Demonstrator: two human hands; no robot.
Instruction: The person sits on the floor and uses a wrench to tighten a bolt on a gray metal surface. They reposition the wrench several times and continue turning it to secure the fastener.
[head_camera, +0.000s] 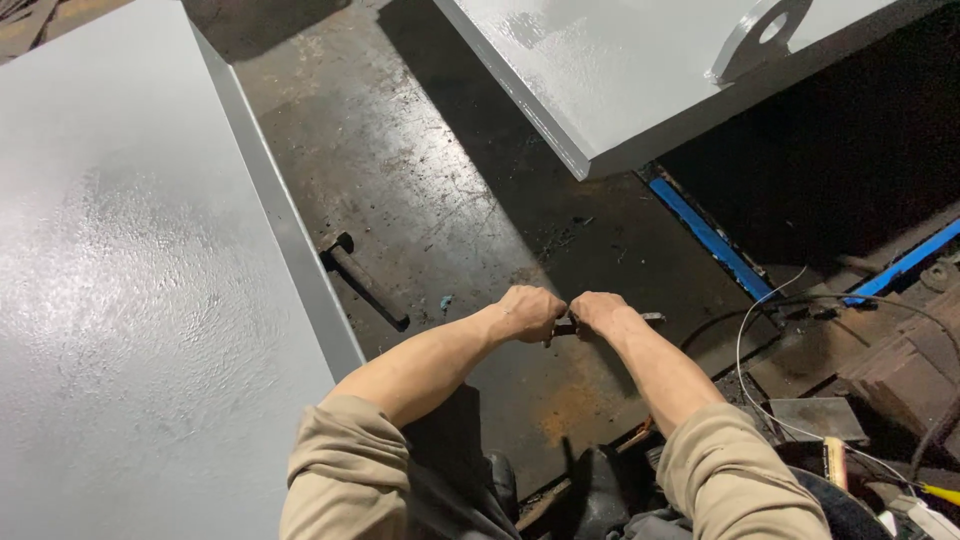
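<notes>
Fingers of the left hand (530, 312) and right hand (598, 310) were curled shut around a small dark metal tool (566, 326), fists touching, over the rusty steel floor (440, 180) near the grey painted panel's (120, 300) right edge.

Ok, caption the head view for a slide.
Left hand and right hand grip a small metal piece over the dark floor.

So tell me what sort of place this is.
Probably a metal fabrication or welding shop: large grey painted steel panels, one with a lifting lug, a stained steel floor with a hammer, and cables beside both hands.
</notes>
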